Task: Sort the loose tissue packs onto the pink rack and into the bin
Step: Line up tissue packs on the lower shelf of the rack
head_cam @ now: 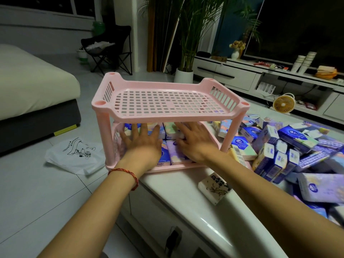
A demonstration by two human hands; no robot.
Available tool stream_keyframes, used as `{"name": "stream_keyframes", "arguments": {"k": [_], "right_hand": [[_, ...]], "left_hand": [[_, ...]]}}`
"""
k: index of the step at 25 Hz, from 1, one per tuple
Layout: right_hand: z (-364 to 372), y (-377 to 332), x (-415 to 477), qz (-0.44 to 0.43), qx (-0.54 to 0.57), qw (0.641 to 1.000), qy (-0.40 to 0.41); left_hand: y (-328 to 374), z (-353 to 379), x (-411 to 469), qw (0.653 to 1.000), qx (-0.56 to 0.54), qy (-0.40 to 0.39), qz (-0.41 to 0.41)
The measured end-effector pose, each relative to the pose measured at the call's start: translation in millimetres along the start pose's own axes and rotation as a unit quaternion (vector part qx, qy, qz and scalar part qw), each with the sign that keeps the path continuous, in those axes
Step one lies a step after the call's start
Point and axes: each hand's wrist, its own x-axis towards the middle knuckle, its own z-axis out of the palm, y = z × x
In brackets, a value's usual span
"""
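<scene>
A two-tier pink rack stands on the left end of a white table. Its top shelf holds nothing. Several tissue packs lie flat in rows on its lower shelf. My left hand and my right hand both reach under the top shelf, fingers spread and straight, pressing down on those packs. A large heap of loose tissue packs, mostly blue, purple and white, covers the table to the right of the rack. One white pack with black print lies alone near the table's front edge. No bin is in view.
A white plastic bag lies on the tiled floor left of the table. A sofa is at far left. Behind stand a potted palm, a folding chair, a small yellow fan and a TV cabinet.
</scene>
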Motion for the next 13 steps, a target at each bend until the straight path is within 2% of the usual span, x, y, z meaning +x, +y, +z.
{"name": "stream_keyframes", "arguments": {"k": [2,10,13], "right_hand": [[3.4,2.4,1.5,0.002,-0.006,0.999,-0.033],[6.9,2.4,-0.6,-0.007,0.004,1.000,-0.011],[10.2,1.0,-1.1,-0.004,0.014,0.999,-0.028]], "left_hand": [[-2.5,-0.3,0.3,1.000,0.005,-0.023,-0.001],[-4.3,-1.5,-2.9,0.999,0.013,-0.035,0.019],[-3.3,-3.7,-4.8,0.999,0.008,-0.052,0.013]]}}
